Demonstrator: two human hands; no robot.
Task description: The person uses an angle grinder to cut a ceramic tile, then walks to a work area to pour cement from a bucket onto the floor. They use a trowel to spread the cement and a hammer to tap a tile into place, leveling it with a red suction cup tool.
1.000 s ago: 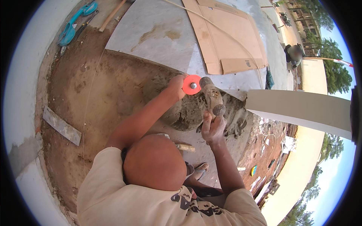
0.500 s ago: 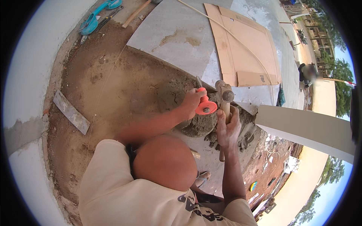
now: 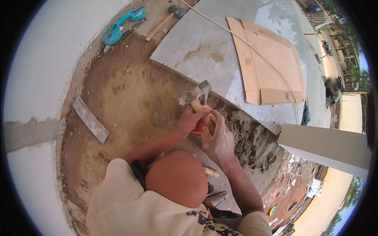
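My right hand (image 3: 220,137) grips the wooden handle of a hammer (image 3: 195,93), whose worn steel head points up and to the left. My left hand (image 3: 192,121) is closed round a red-gripped chisel (image 3: 198,128), most of it covered by fingers and the hammer handle. The two hands are close together, and the left fingers lie against the hammer handle. Below and beside them is wet grey mortar (image 3: 252,137), heaped along the corner of a large grey tile (image 3: 189,43).
A flattened cardboard sheet (image 3: 271,59) lies on the tiles with a thin pole across it. A rubber mallet (image 3: 176,11), a blue suction lifter (image 3: 114,34) and a flat metal strip (image 3: 90,120) lie around the dirt bed. A pale post (image 3: 323,147) stands at right.
The hammer has moved left, its head now over the left hand, with the right hand brought against the left. The chisel's red guard has turned mostly out of sight. The whole view has shifted slightly.
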